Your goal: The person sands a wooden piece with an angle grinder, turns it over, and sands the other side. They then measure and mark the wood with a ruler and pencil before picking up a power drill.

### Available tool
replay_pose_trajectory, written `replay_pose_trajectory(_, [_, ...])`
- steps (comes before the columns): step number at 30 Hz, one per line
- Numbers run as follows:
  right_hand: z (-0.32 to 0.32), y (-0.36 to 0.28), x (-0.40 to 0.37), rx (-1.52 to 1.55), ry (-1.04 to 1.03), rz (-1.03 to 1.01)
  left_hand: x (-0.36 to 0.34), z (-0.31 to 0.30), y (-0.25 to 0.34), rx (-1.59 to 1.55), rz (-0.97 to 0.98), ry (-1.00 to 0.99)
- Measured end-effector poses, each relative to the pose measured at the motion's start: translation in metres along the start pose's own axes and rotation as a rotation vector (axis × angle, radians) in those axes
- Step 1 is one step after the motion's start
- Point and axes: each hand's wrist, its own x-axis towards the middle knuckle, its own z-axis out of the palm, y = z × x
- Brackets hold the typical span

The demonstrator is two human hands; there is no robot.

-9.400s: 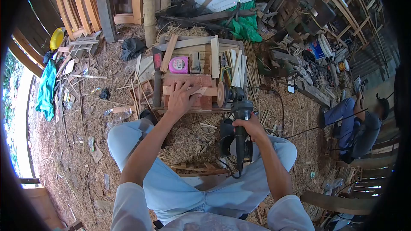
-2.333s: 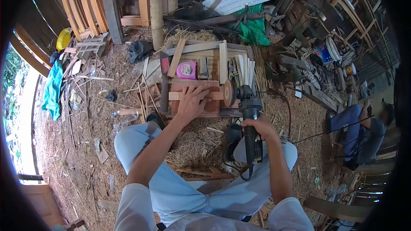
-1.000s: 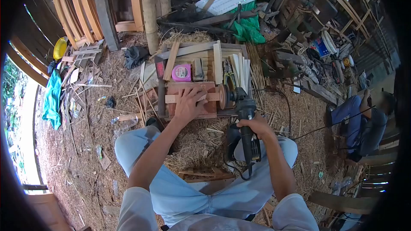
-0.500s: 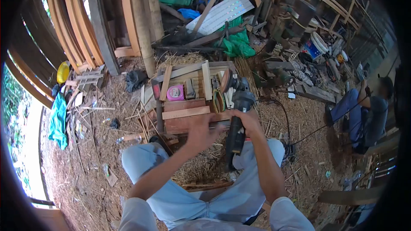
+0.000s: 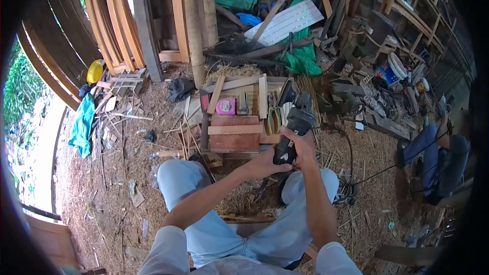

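Note:
A black angle grinder (image 5: 299, 120) is tilted in front of me over the right side of a low wooden workbench (image 5: 221, 145), its round disc (image 5: 288, 92) at the far end. My right hand (image 5: 304, 148) is closed round its body from the right. My left hand (image 5: 268, 165) grips the rear part of the body from the left. Left of the grinder lie pliers (image 5: 270, 121) with yellow-green handles and a pink tape measure (image 5: 226, 106). A light wood strip (image 5: 235, 129) lies across a reddish board (image 5: 234, 143) on the bench.
A person (image 5: 442, 155) sits at the right. A dark cord (image 5: 351, 158) runs over the shaving-covered floor on my right. Planks (image 5: 125, 25) lean at the back left. A white bucket (image 5: 395, 66) and scrap stand at the back right.
My left hand has come from over the bench's front onto the grinder's rear body. The view has shifted, so the bench and surroundings appear farther right.

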Motion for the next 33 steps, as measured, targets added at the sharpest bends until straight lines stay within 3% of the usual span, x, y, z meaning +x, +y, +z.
replay_pose_trajectory(1, [-0.008,0.010,0.011,-0.023,-0.037,0.081,-0.003,-0.003,0.013,-0.008,-0.012,-0.009])
replay_pose_trajectory(3, [-0.019,0.016,0.015,-0.044,-0.063,0.171,0.000,-0.023,0.050,0.307,-0.308,-0.291])
replay_pose_trajectory(4, [-0.022,0.012,0.015,-0.077,-0.079,0.183,0.002,-0.035,0.039,0.439,-0.234,-0.368])
replay_pose_trajectory(6, [-0.023,0.011,0.014,-0.195,-0.040,0.086,0.005,-0.067,0.022,0.595,-0.162,-0.204])
replay_pose_trajectory(8, [-0.031,0.016,0.016,-0.245,-0.043,0.111,0.006,-0.108,-0.054,0.879,0.150,0.391])
replay_pose_trajectory(9, [-0.036,0.021,0.018,-0.293,-0.046,0.136,0.002,-0.121,-0.066,0.877,0.148,0.392])
replay_pose_trajectory(11, [-0.041,0.035,0.023,-0.314,-0.056,0.149,-0.001,-0.140,-0.078,1.165,0.163,0.368])
replay_pose_trajectory(18, [-0.037,0.040,0.014,-0.397,-0.101,0.195,-0.016,-0.138,-0.072,1.204,0.256,0.271])
replay_pose_trajectory(20, [-0.037,0.038,0.011,-0.402,-0.080,0.181,-0.023,-0.140,-0.071,0.963,-0.178,0.198])
replay_pose_trajectory(21, [-0.036,0.038,0.010,-0.397,-0.059,0.163,-0.026,-0.145,-0.075,0.960,-0.178,0.197])
replay_pose_trajectory(23, [-0.040,0.040,0.010,-0.412,-0.068,0.193,-0.029,-0.152,-0.083,0.973,0.007,0.249])
replay_pose_trajectory(24, [-0.044,0.041,0.011,-0.428,-0.080,0.217,-0.028,-0.148,-0.085,0.964,0.009,0.249])
replay_pose_trajectory(26, [-0.048,0.046,0.012,-0.388,-0.117,0.238,-0.025,-0.134,-0.088,1.129,0.119,0.461])
replay_pose_trajectory(30, [-0.046,0.041,0.005,-0.242,-0.184,0.332,-0.015,-0.120,-0.095,1.315,0.272,0.461])
replay_pose_trajectory(32, [-0.045,0.042,0.003,-0.187,-0.185,0.366,-0.008,-0.120,-0.085,0.643,-0.028,0.313])
replay_pose_trajectory(33, [-0.044,0.040,0.005,-0.141,-0.200,0.396,-0.006,-0.120,-0.086,0.646,-0.025,0.313])
